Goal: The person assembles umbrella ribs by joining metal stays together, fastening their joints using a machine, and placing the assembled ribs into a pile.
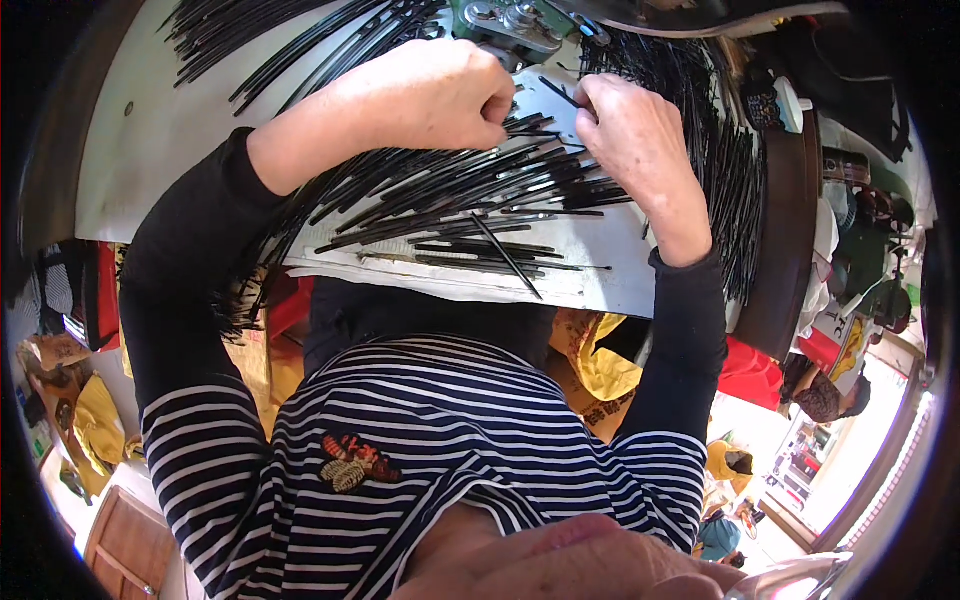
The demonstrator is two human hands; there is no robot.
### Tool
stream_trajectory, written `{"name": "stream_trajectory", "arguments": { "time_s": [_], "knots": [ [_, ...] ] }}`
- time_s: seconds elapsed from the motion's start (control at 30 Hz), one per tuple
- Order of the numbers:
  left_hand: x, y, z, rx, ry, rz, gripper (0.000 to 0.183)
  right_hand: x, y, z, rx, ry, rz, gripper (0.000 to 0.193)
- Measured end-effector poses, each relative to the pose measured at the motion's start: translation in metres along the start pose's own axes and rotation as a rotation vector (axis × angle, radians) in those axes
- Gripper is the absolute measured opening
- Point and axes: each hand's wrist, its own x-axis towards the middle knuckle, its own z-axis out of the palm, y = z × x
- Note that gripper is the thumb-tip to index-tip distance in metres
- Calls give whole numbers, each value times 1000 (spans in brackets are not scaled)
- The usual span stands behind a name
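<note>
My left hand is a closed fist over a fan of thin black strips that lie on a white table. Some strip ends run up into the fist. My right hand is curled beside it, its fingertips pinched on one thin black strip near a green metal machine at the far edge. Black sleeves cover both forearms.
More black strips are heaped at the top left and hang over the table's right side. Yellow bags and red items sit under the table. Another person sits low at the right.
</note>
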Motion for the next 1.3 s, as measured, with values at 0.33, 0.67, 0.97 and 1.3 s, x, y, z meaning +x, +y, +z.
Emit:
{"name": "stream_trajectory", "arguments": {
  "time_s": [0.33,0.67,0.97,1.3],
  "knots": [
    [8,2,6,-33,266,83,21,-2,-18,-2,794,147,238,16],
    [17,-14,11,-804,171,-227,30,2,-31,9,921,191,273,19],
    [19,-20,8,-799,185,-215,33,-2,-21,7,836,63,187,25],
    [19,-28,-13,-1140,147,-268,24,-1,-14,0,690,355,185,12]
  ]
}}
